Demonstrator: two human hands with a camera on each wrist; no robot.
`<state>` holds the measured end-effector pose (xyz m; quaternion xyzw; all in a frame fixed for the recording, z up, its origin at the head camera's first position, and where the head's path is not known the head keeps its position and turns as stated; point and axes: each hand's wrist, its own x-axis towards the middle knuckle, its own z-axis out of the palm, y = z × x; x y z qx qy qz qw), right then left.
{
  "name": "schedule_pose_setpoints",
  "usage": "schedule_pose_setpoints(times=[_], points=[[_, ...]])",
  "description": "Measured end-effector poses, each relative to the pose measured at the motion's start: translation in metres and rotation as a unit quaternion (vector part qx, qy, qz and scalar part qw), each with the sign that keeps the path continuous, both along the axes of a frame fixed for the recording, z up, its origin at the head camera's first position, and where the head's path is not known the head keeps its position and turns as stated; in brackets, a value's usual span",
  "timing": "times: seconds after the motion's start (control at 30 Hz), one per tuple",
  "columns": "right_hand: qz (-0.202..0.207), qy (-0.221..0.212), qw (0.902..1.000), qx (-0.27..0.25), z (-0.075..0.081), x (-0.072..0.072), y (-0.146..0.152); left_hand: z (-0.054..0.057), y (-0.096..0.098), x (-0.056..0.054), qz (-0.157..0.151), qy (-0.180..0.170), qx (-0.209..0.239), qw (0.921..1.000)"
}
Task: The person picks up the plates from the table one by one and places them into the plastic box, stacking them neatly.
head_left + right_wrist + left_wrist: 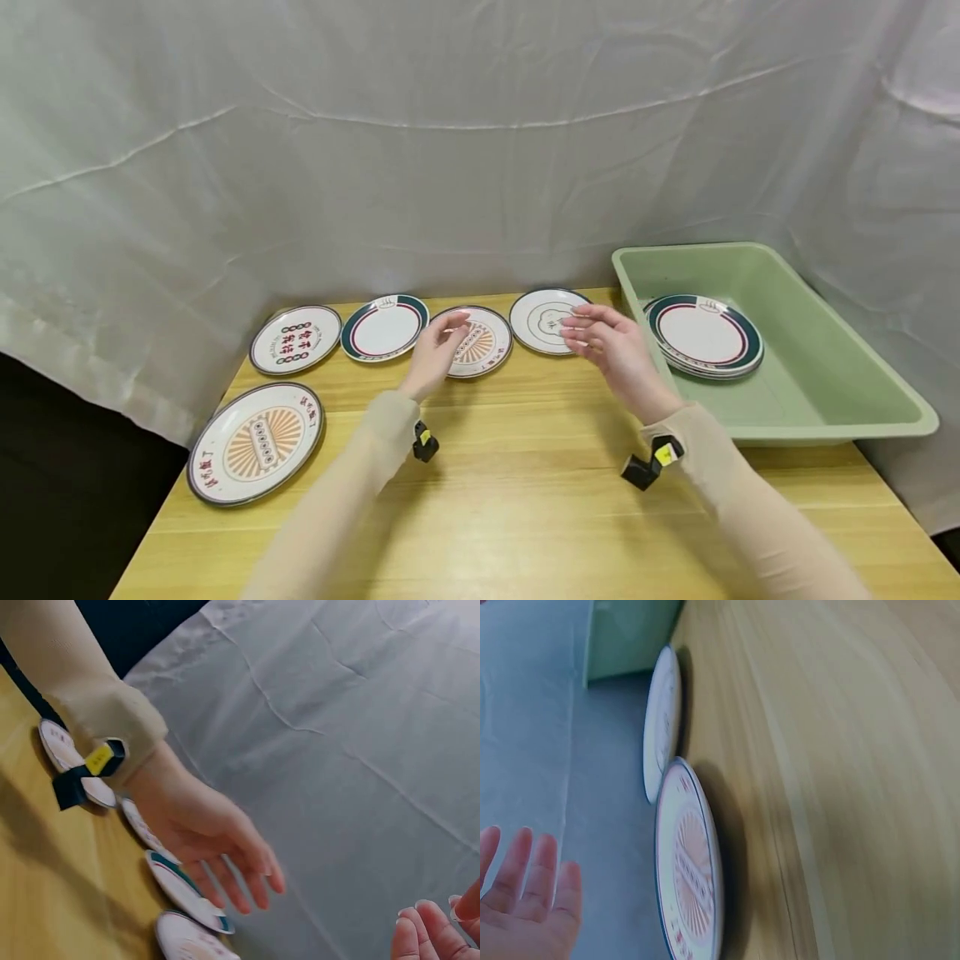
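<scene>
My left hand [433, 357] hovers over the table beside a plate with an orange sunburst [491, 333], partly covering it in the head view. Its fingers look relaxed, apart and holding nothing in the right wrist view. My right hand [621, 360] hangs in the air between a white plate with a cloud-like outline [534, 321] and the green bin, fingers loosely bent around nothing. Further left lie a green-and-red-rimmed plate [386, 327], a plate with red characters [296, 340] and a larger sunburst plate [255, 443].
A pale green bin [825, 421] stands on the right side of the wooden table [517, 508], with a small stack of green-rimmed plates [703, 332] inside. Grey cloth [450, 183] hangs behind the table. Each wrist carries a small black camera.
</scene>
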<state>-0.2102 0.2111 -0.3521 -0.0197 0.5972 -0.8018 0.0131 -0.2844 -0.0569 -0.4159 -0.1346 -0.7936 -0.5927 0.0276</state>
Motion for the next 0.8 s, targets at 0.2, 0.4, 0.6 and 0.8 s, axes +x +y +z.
schedule_pose_setpoints(times=[0.2,0.4,0.6,0.8], points=[[0.025,-0.043,0.9985,0.023,-0.023,0.001,-0.023,-0.001,-0.025,0.003,-0.007,-0.004,-0.084,0.9964],[0.039,-0.063,0.997,0.024,-0.037,-0.001,-0.044,0.002,-0.053,0.003,-0.015,0.008,-0.143,0.9895],[0.052,-0.063,0.996,0.038,-0.048,-0.003,-0.067,0.001,-0.089,0.004,-0.01,0.052,-0.246,0.9678],[0.065,-0.073,0.9933,0.061,-0.062,-0.002,-0.082,0.008,-0.13,0.006,-0.005,0.056,-0.33,0.9425]])
